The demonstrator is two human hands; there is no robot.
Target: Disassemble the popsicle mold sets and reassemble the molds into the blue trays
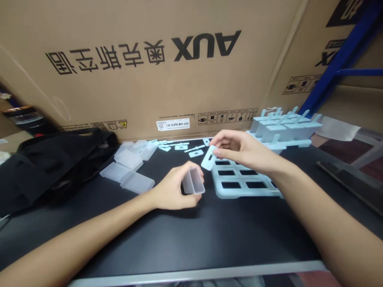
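My left hand (176, 187) is wrapped round a translucent popsicle mold cup (194, 182), its open end facing right and towards me. Between the thumb and fingers of my right hand (236, 149) is a light blue popsicle mold lid (208, 158) with a slot, held just above and right of the cup, apart from it. Below my right hand lies a light blue mold frame (230, 194) with rectangular openings, partly covered by the hand and forearm. Loose translucent cups (137, 182) lie left of my left hand. Behind the hands are several loose blue lids and sticks (196, 153).
A filled blue popsicle mold set (277, 129) stands at the back right. Black cloth (60, 167) lies on the left. A large cardboard box (134, 87) walls off the back, with a blue metal post (338, 59) at right. The shelf's pale front edge (197, 275) runs below.
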